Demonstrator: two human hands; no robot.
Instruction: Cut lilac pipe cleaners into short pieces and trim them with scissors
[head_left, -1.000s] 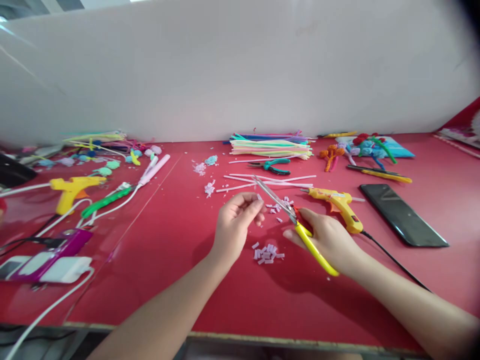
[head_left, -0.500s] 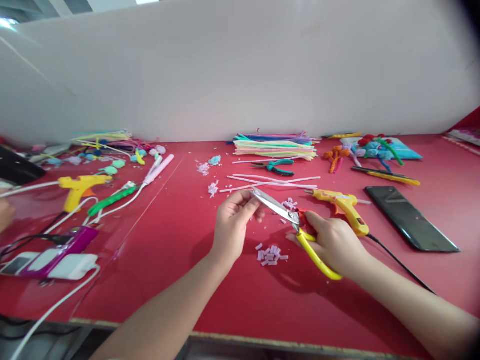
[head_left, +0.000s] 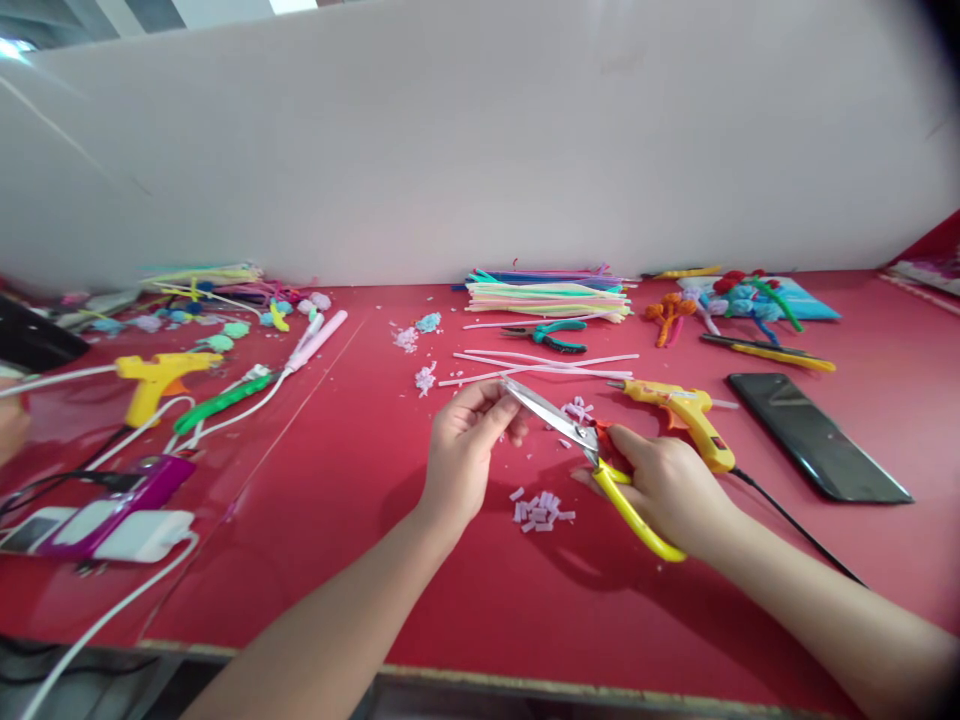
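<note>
My right hand (head_left: 671,495) grips scissors (head_left: 551,412) with yellow and red handles, and the blades point up and left. At their tips, my left hand (head_left: 469,435) is closed in a pinch. A small lilac pipe cleaner piece seems to be between its fingertips, mostly hidden by fingers and blades. Below the scissors lies a pile of short lilac pipe cleaner pieces (head_left: 541,512). More lilac bits (head_left: 577,408) lie behind the blades. Several long pale pink pipe cleaners (head_left: 555,365) cross on the red table beyond my hands.
Pliers (head_left: 551,333) and a pipe cleaner bundle (head_left: 551,297) lie at the back. To the right are a yellow glue gun (head_left: 686,408) and a phone (head_left: 817,437). Another glue gun (head_left: 157,383), a purple power strip (head_left: 112,510) and cables occupy the left, near another person's hand (head_left: 11,425).
My hands and the scissors stay almost exactly where they were. The whole view has shifted very slightly.
</note>
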